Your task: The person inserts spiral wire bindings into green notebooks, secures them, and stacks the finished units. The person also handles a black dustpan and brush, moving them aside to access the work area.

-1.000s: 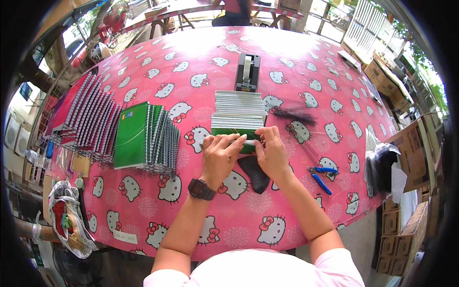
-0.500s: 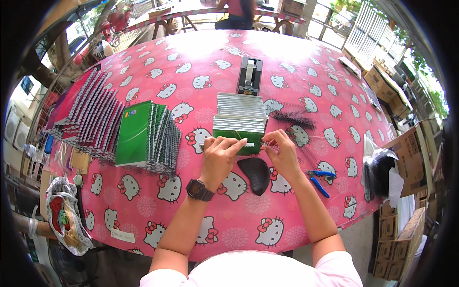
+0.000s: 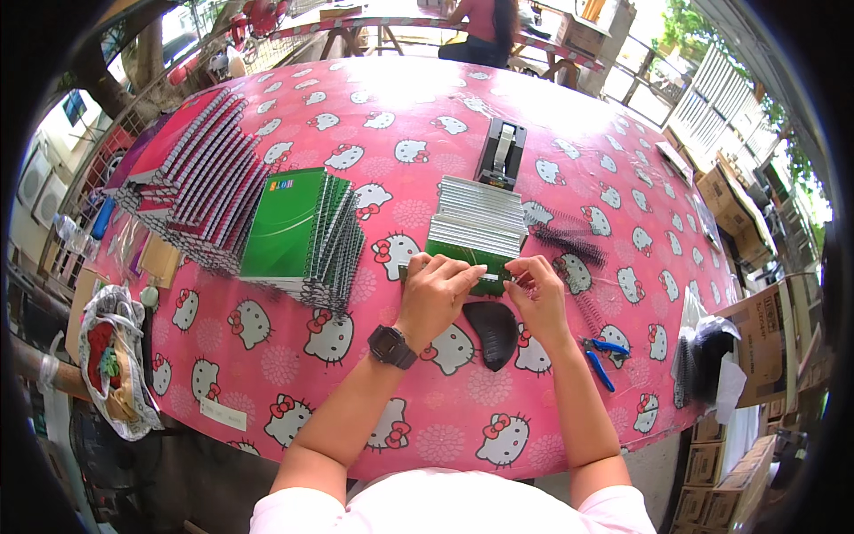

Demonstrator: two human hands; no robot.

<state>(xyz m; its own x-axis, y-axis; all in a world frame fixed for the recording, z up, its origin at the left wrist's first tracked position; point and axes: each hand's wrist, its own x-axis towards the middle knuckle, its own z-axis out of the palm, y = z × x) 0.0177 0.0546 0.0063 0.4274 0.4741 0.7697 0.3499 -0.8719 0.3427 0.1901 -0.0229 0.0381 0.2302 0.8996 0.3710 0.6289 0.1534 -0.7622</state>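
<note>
1. Counter (image 3: 534, 400), pink printed cover: beneath the grip and on every side.
2. Spiral notebooks, magenta covers (image 3: 213, 173): stacked far left of the grip; coils along the spines; judged finished.
3. Spiral notebooks, green covers (image 3: 285, 222): stacked nearer left of the grip; coils fitted; judged finished.
4. Row of pads, pale edges (image 3: 476, 218): just beyond the grip; no coils visible, so judged as the portion left.
5. Green-covered pad (image 3: 494, 287): under the grip, in front of the row; judged in hand and unfinished.
6. Left hand (image 3: 440, 289): fingers laid across the pad; cannot tell whether they pinch.
7. Right hand (image 3: 538, 294): thumb and fingertips close together at the pad's right edge; cannot tell what lies between.
8. Black device, metal strip (image 3: 503, 156): beyond the row.
9. Loose dark coils (image 3: 569, 245): right of the row, beyond the right grip; unused.
10. Black curved object (image 3: 492, 334): bodyward, between the hands.
11. Blue-handled pliers (image 3: 600, 360): right of the right grip, lying free.
</note>
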